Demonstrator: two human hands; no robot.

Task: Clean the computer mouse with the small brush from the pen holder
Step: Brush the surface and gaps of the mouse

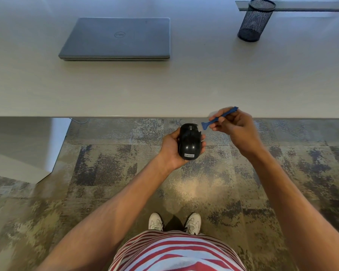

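- left hand (173,148) cradles the black mouse (189,141), fingers wrapped round its sides
- right hand (236,127) pinches the blue brush (219,117), bristles just beside the mouse's front corner
- both sit just off the desk edge (125,116), open carpet (106,163) below

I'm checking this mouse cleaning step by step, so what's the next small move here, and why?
Probably sweep the small blue plastic brush leftward across the front of the glossy black computer mouse. The right hand pinches the brush with its head right at the mouse's front right corner, while the left hand grips the mouse, top up.

Brush (219,117) bristle tip motion-blurred; mouse (189,142) underside hidden in left hand (171,148).
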